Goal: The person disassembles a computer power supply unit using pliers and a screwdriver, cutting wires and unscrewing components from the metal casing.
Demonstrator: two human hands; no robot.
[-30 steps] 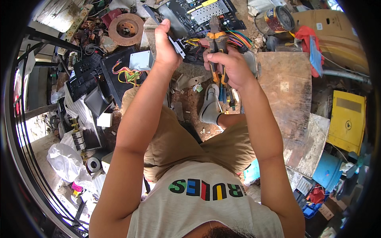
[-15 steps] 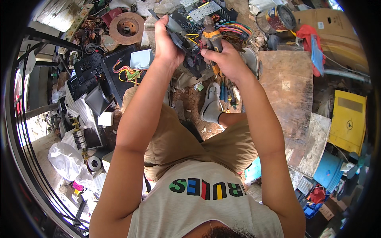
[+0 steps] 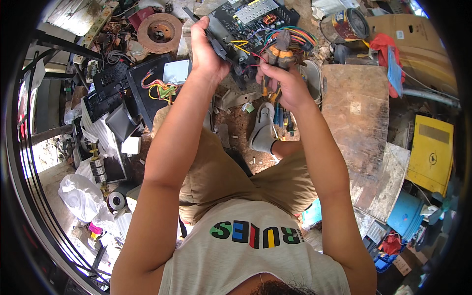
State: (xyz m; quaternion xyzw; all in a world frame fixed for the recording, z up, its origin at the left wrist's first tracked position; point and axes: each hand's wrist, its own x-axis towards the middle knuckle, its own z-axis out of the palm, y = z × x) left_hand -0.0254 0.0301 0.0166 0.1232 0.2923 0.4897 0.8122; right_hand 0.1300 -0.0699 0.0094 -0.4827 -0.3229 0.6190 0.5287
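Note:
My left hand [image 3: 209, 58] is closed on the edge of a dark metal casing [image 3: 217, 45], which is tilted up. Below the casing's far side hangs a black part that looks like a fan [image 3: 240, 76], partly in shadow. In my right hand [image 3: 290, 87] is a pair of pliers [image 3: 281, 58] with worn orange and black handles, jaws pointing away from me. A thin red wire passes close to the pliers; whether my fingers touch it I cannot tell. Just beyond lies a circuit board [image 3: 231, 22] with a perforated silver metal plate [image 3: 256, 12] and a bundle of coloured wires [image 3: 302, 37].
Several screwdrivers [image 3: 282, 119] lie by my foot. To the left are a rusty disc [image 3: 159, 32] and a silver box [image 3: 176, 72] with coloured wires. On the right, a stained wooden board [image 3: 354, 113], a can [image 3: 350, 24] and a yellow metal panel [image 3: 430, 155].
My right hand has moved a little to the right and down with the pliers, away from the casing. My left hand stays nearly in place, still holding the casing.

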